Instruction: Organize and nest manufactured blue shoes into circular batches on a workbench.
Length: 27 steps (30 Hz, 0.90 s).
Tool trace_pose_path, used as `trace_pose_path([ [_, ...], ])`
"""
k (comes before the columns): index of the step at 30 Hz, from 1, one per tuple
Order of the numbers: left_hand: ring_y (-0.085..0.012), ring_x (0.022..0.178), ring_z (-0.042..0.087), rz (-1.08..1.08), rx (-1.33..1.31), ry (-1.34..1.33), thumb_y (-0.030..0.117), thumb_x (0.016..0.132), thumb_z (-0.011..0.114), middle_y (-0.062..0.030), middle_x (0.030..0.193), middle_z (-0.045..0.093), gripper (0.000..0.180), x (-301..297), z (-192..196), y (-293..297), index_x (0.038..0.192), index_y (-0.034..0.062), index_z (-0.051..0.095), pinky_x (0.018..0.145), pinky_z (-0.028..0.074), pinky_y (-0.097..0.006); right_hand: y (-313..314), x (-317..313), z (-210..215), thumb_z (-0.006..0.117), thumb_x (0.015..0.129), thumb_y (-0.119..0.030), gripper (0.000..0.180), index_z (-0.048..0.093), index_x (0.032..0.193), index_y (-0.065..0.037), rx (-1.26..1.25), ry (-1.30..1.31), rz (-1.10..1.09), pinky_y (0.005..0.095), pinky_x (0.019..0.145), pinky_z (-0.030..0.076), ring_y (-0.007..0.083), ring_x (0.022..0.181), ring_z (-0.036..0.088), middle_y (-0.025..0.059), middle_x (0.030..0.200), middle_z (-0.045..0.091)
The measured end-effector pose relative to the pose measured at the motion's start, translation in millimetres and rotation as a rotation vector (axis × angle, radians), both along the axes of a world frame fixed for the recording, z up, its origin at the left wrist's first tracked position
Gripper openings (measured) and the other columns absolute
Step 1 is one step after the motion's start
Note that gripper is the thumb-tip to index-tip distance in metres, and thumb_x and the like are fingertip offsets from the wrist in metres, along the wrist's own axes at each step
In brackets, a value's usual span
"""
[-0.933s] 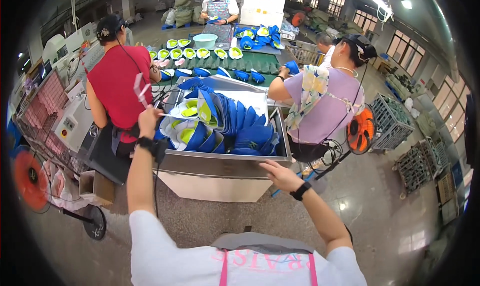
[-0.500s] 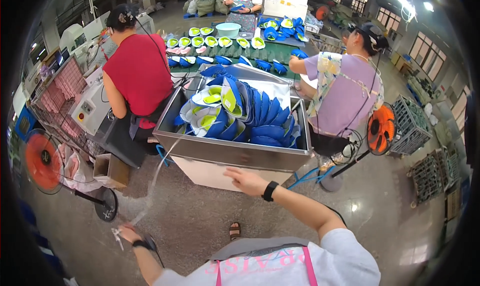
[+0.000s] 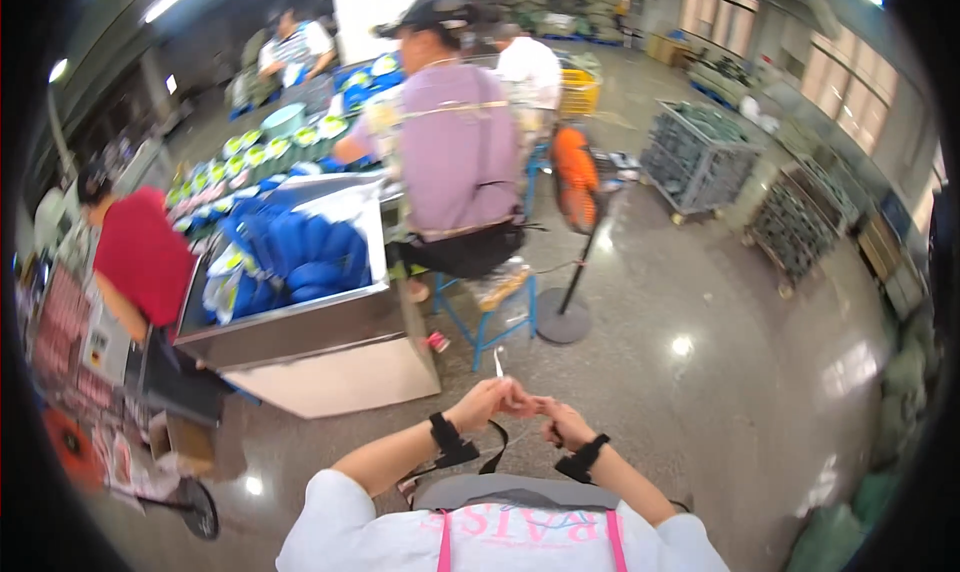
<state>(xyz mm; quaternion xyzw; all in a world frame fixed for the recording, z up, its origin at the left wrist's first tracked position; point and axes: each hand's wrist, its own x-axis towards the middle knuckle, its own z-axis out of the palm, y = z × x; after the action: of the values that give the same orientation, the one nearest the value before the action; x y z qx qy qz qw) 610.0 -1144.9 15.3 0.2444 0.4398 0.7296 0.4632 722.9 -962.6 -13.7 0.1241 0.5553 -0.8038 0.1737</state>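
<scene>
My left hand (image 3: pixel 488 404) is closed in front of my body. A slim silver pointed tool, which looks like small scissors (image 3: pixel 499 360), sticks up from its fingers. My right hand (image 3: pixel 570 427) meets it fingertip to fingertip, its fingers bent and pressed together; whatever they pinch is too small and blurred to name. Black bands circle both wrists, and a black strap (image 3: pixel 497 450) hangs between the forearms. Ahead to the left stands a metal bin (image 3: pixel 290 334) heaped with blue cap-like pieces (image 3: pixel 305 252), some showing white and lime-green linings.
A co-worker in purple (image 3: pixel 460 152) sits on a blue-legged stool (image 3: pixel 485 317) right of the bin, beside an orange fan (image 3: pixel 577 177). Another in red (image 3: pixel 145 257) sits left. Loaded wheeled crates (image 3: pixel 700 157) stand at the right; green sacks (image 3: pixel 900 422) line the right edge.
My view has swung right, so bin and co-workers now appear further left. My hands, wide apart before, have come together at the front; the silver tool has risen with the left hand.
</scene>
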Motion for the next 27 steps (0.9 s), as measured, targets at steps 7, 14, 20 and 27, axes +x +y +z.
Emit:
trace_pose_path([
  [7, -0.0322, 0.100, 0.057, -0.170, -0.043, -0.467, 0.032, 0.096, 0.030, -0.0254, 0.113, 0.053, 0.035, 42.7, 7.7, 242.7, 0.122, 0.0087, 0.036, 0.086, 0.045, -0.040, 182.5, 89.3, 13.5, 0.042, 0.092, -0.040, 0.044, 0.051, 0.116, -0.003, -0.237, 0.198, -0.435, 0.0199, 0.044, 0.032, 0.0081, 0.048, 0.041, 0.0061, 0.090, 0.062],
  [14, -0.0279, 0.102, 0.055, 0.157, -0.457, -0.597, 0.021, 0.088, 0.038, -0.0164, 0.112, 0.057, 0.024, -41.3, -88.3, 326.2, 0.099, 0.0050, 0.052, 0.084, 0.043, -0.035, 344.9, 47.7, -42.2, 0.068, 0.077, -0.019, 0.018, 0.056, 0.072, -0.007, 0.298, -0.192, -0.617, 0.0203, 0.048, 0.034, 0.0054, 0.052, 0.043, -0.0033, 0.060, 0.049],
  [20, -0.0265, 0.079, 0.062, -0.575, -1.001, 0.500, 0.046, 0.089, 0.035, -0.0113, 0.085, 0.067, 0.053, -93.8, -97.7, 460.0, 0.088, 0.0019, 0.066, 0.066, 0.045, -0.035, 504.7, -54.1, -45.9, 0.064, 0.068, -0.011, 0.019, 0.046, 0.063, -0.006, 0.920, -0.066, -0.567, 0.0251, 0.048, 0.033, 0.0062, 0.056, 0.038, -0.0027, 0.055, 0.041],
  [27, -0.0283, 0.092, 0.058, -0.050, 0.004, 1.246, 0.029, 0.082, 0.062, -0.0138, 0.118, 0.049, 0.060, -164.2, -20.7, 715.3, 0.126, 0.0027, 0.031, 0.081, 0.043, -0.037, 670.9, -165.8, 28.4, 0.062, 0.071, -0.012, 0.018, 0.046, 0.067, -0.005, 0.759, 0.240, -0.132, 0.0272, 0.050, 0.038, 0.0122, 0.052, 0.046, 0.0046, 0.056, 0.048],
])
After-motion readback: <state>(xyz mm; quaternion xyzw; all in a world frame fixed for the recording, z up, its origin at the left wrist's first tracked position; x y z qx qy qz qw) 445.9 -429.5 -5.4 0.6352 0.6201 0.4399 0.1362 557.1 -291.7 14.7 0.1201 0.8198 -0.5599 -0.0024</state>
